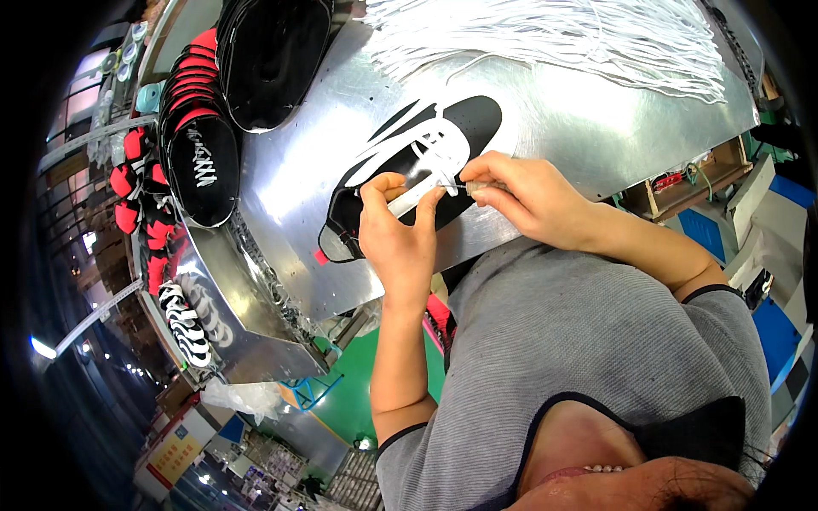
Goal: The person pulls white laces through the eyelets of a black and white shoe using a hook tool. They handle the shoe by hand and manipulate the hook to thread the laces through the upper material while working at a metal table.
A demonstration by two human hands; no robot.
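A flat black-and-white shoe upper (481, 119) lies on the metal table (588, 140), with a small red tab at its near-left end. My left hand (396, 234) grips the upper's white middle strip (411, 198) between thumb and fingers. In my right hand (528, 198) is a small awl-like tool (474, 186) with a tan handle, pinched between thumb and forefinger. Its thin metal shaft reaches the white strip beside my left thumb; the tip's shape is too small to make out. A white lace (452, 81) runs near the upper's far edge.
A thick bundle of white laces (554, 43) covers the table's far side. Stacked black uppers with red linings (200, 162) stand at the left, beside another black stack (273, 60). Black-and-white striped pieces (185, 328) lie lower left. A wooden drawer (694, 183) sits below the right edge.
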